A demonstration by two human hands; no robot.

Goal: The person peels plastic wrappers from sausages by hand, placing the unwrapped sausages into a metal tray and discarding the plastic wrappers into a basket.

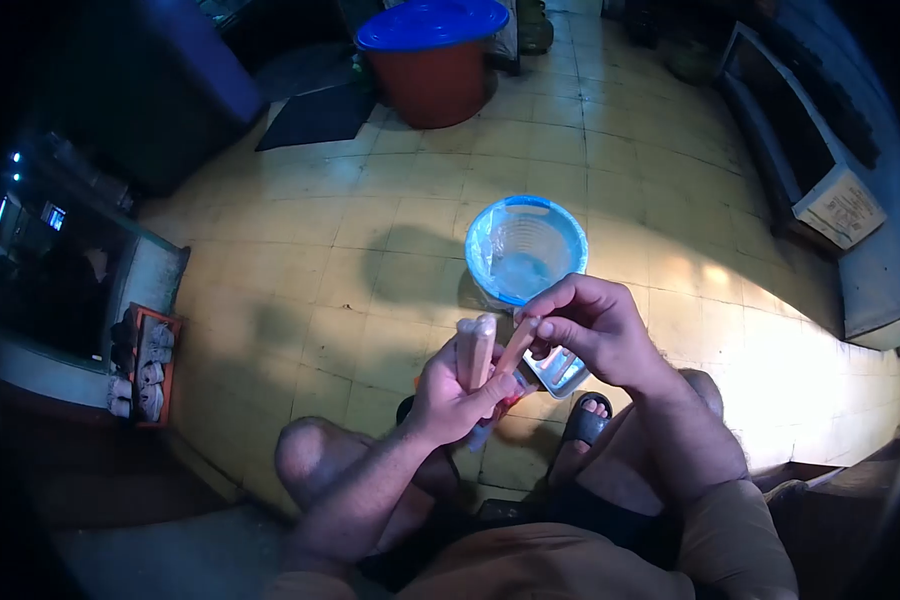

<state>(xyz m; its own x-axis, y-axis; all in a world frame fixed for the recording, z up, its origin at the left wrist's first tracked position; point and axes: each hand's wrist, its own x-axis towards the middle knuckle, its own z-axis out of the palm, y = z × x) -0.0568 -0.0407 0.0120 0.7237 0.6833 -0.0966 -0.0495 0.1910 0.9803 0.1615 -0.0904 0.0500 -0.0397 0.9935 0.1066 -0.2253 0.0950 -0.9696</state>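
Observation:
Several pale, stick-like pieces (478, 352) stand bunched in my left hand (450, 396), its fingers wrapped round their lower part. My right hand (595, 330) pinches the upper end of one orange-brown stick (516, 346), which leans to the right of the bunch; its lower end rests against my left hand. What the sticks are I cannot make out. Just beyond my hands stands a round bucket with a blue rim (527, 250). Under my right hand a metal tray (560, 374) shows in part, and a red and clear plastic packet (511, 402) lies beside it, partly hidden.
A red-brown tub (432, 85) with a blue lid (432, 24) stands on the tiled floor, beside a dark mat (317, 112). Shoes fill an orange rack (158, 370) at the left. A white-framed cabinet (820, 190) is at the right. My sandalled foot (587, 420) is below the tray.

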